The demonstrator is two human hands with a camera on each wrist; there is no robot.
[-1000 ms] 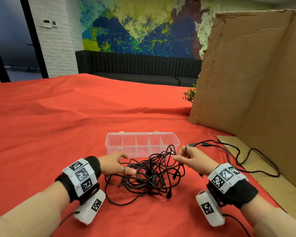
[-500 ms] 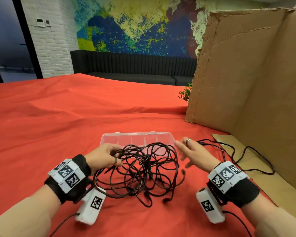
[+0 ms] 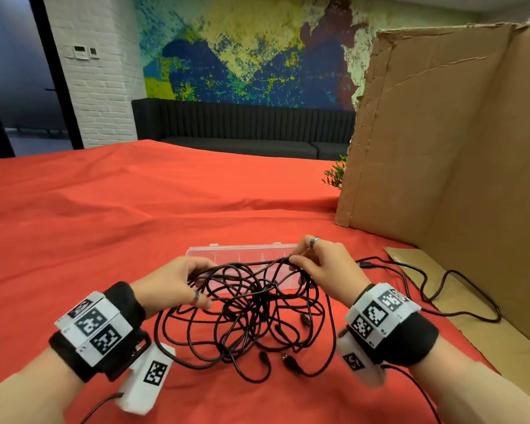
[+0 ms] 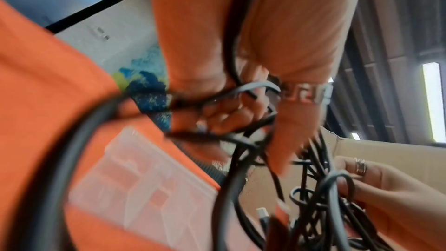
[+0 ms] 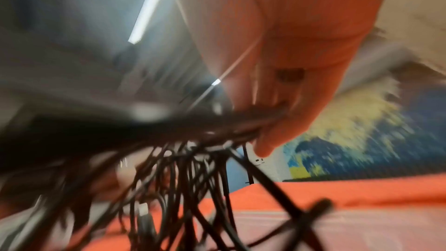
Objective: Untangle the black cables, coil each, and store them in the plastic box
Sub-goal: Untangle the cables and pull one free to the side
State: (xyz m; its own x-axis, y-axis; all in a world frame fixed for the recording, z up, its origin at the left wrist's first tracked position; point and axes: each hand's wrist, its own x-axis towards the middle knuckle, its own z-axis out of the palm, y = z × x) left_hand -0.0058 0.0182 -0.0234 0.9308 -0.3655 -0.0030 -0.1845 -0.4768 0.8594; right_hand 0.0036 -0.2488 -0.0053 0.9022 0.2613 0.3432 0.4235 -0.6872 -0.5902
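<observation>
A tangle of black cables hangs between my two hands above the red cloth, its loose plug ends dangling near the cloth. My left hand grips strands on the tangle's left side, fingers curled round them. My right hand pinches strands at the tangle's upper right; the right wrist view is blurred but shows cables hanging from the fingers. The clear plastic box lies shut on the cloth just behind the tangle, partly hidden by it; it also shows below the left hand.
One separate black cable lies on the cloth and on a cardboard flap at the right. A tall cardboard wall stands at the right. Red cloth covers the table to the left and far side. A small plant peeks behind the cardboard.
Both hands have lifted the tangle off the cloth. The right hand, spread open half a second ago, now pinches strands at the upper right. The tangle is pulled wider.
</observation>
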